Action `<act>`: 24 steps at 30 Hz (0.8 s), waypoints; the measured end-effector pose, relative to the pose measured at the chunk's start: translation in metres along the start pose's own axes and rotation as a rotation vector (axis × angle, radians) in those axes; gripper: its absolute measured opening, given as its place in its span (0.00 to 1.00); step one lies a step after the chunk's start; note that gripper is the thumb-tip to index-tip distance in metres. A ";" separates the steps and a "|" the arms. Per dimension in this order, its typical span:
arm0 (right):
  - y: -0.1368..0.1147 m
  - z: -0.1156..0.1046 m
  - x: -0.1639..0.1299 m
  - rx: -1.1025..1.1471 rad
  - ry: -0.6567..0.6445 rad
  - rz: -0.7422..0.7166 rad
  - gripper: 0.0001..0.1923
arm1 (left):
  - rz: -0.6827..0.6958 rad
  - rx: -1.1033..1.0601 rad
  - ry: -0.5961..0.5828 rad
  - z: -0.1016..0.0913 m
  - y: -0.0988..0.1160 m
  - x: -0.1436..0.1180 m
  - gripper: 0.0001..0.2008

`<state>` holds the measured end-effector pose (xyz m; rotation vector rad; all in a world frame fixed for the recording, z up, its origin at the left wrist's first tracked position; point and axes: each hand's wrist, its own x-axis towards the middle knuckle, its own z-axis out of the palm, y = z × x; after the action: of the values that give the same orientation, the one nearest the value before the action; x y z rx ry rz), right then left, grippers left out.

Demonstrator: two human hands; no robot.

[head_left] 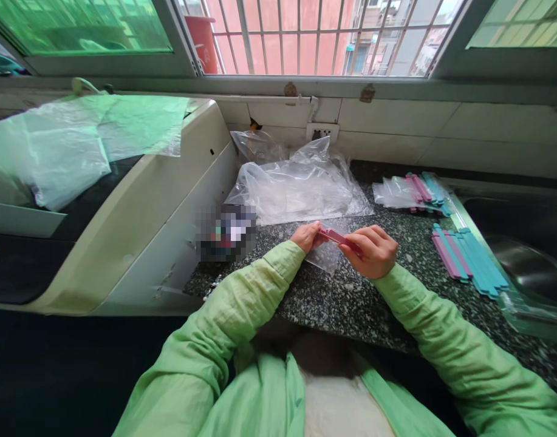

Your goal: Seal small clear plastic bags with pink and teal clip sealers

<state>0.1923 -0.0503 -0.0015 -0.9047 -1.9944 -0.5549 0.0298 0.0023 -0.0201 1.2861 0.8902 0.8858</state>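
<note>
— Where's the pink clip (336,236)?
— Above the speckled counter (351,297), pinched between the left hand (307,235) and right hand (369,250).
— Its long axis?
— Left-right, right end lower, over a small clear bag (326,256).

Both arms reached forward in loose green sleeves, elbows bent and forearms angling inward so the hands met in front of the chest. The left hand (307,236) was curled with fingers pinched together at its tips, knuckles up. The right hand (372,250) sat just beside it, slightly nearer the body, fingers folded in a closed grip, thumb toward the left hand.
</note>
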 end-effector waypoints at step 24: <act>0.002 -0.005 0.003 -0.003 0.033 0.042 0.04 | -0.014 -0.029 0.077 0.000 0.013 -0.001 0.26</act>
<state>0.1951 -0.0511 0.0040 -0.9317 -1.9407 -0.5459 0.0286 0.0019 -0.0075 1.2266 0.9425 0.9389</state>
